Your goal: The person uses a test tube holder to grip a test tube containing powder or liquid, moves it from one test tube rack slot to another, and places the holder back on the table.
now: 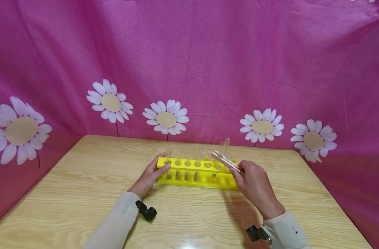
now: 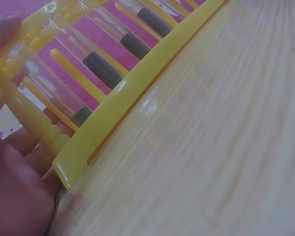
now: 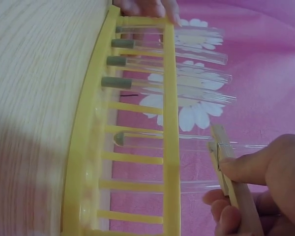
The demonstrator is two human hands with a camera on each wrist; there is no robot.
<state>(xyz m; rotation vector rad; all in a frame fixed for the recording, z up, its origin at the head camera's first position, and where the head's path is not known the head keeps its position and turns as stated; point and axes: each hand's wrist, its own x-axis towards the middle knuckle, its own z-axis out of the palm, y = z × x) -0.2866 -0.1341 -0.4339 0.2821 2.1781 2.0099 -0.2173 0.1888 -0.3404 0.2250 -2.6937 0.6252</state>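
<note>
My left hand grips the left end of a yellow test tube rack, its thumb on the front of the top bar. My right hand holds a wooden test tube clamp like a long clothespin. Its jaws are round the upper part of a glass test tube with a little grey matter at the bottom. That tube passes through the rack's top bar, its rounded end above the base. Several tubes with dark grey contents stand at the left. Another tube, without visible contents, stands to the right.
The rack stands on a light wooden table. A pink curtain with large white flowers hangs behind and at both sides. Yellow pegs run along the rack's back. Black wrist cameras sit on both sleeves.
</note>
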